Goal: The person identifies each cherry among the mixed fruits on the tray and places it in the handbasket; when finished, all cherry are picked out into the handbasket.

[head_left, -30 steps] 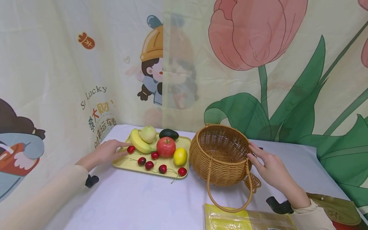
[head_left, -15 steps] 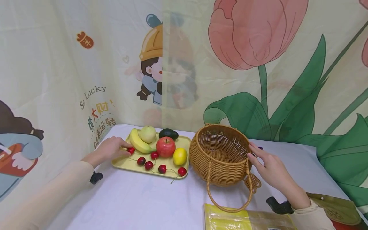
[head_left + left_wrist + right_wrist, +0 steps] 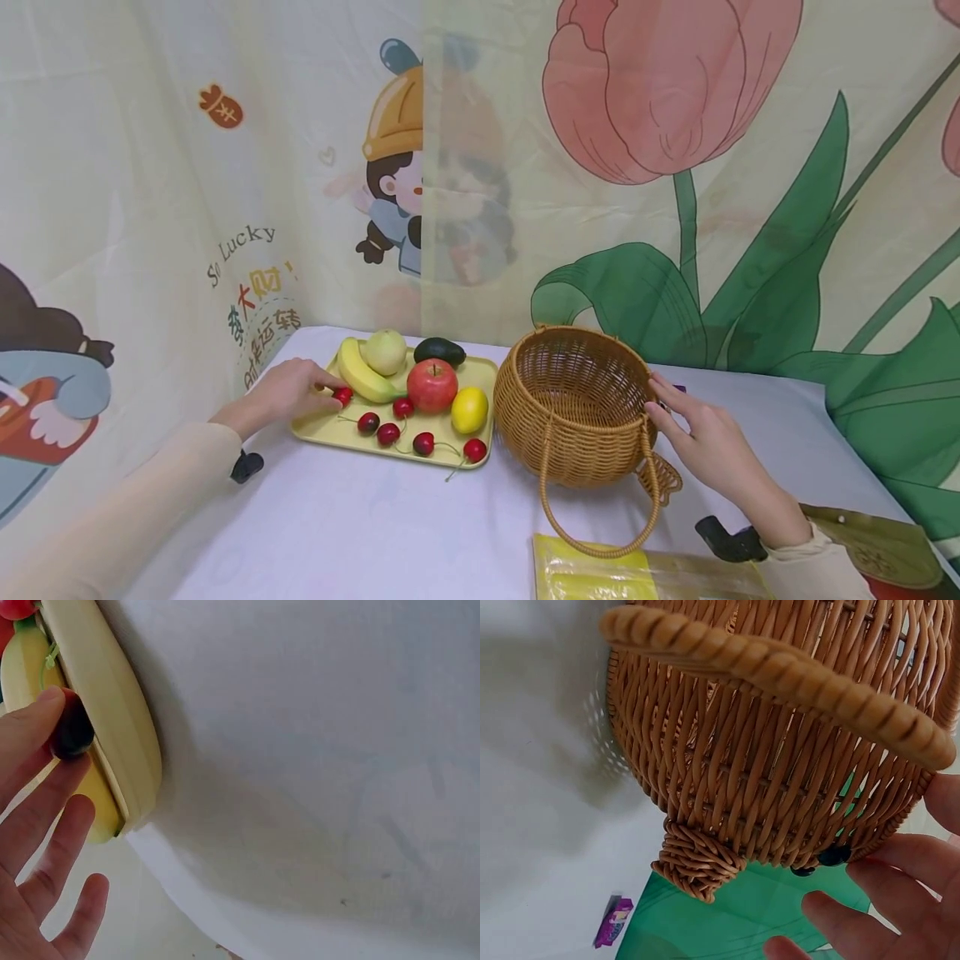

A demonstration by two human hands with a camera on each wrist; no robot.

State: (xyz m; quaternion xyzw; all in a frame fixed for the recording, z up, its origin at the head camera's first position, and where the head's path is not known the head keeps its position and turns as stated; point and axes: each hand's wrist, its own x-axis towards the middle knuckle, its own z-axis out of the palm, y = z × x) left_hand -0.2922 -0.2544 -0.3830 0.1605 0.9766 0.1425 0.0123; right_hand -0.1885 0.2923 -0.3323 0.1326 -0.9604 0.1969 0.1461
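Note:
My left hand (image 3: 288,389) pinches a dark red cherry (image 3: 73,727) between thumb and forefinger, with its other fingers spread. This cherry is at the left side of a pale yellow tray (image 3: 315,429), beside a banana (image 3: 363,375). My right hand (image 3: 708,433) touches the right rim of a brown wicker basket (image 3: 573,450) with fairly straight fingers. In the right wrist view its thumb and fingertips lie against the weave near small black beads (image 3: 834,855). The basket's handle (image 3: 600,550) hangs down in front.
On the tray are a red apple (image 3: 432,386), a lemon (image 3: 469,410), a pale green round fruit (image 3: 386,352), an avocado (image 3: 439,351) and several more cherries (image 3: 387,434). A yellow-brown packet (image 3: 600,575) lies at the front, with an olive bag (image 3: 873,542) at the right. A purple packet (image 3: 613,921) lies behind the basket.
My left hand has moved slightly right onto the cherry, and its thumb and forefinger have come together on it. The right hand and basket have stayed in place.

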